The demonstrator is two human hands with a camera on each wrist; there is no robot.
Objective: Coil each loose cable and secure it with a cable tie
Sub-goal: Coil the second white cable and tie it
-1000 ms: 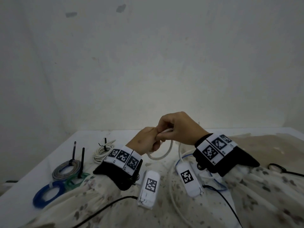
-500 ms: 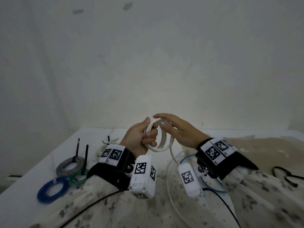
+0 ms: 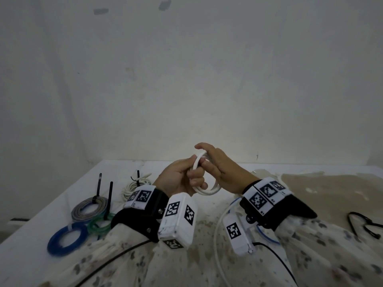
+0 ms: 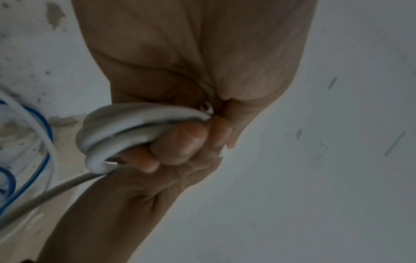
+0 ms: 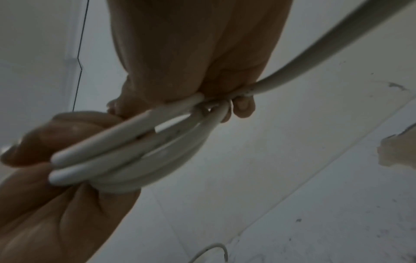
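- Gripping the white cable point(image 3: 204, 190) coil, the left hand point(image 3: 180, 179) curls its fingers around the loops at their 9 o'clock side.
- The right hand point(image 3: 223, 168) appears, though blurred, to pinch the loops at 12 o'clock.
- Loose cable trails toward 6 o'clock.

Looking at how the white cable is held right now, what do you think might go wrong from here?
1. The white coil has no tie on it; only the left hand and right hand hold the loops, so loosening either grip may let them spring apart.
2. The uncoiled tail hangs down by a loose blue cable and might snag it.
3. No spare tie shows within reach, so fetching one could mean a one-handed hold.
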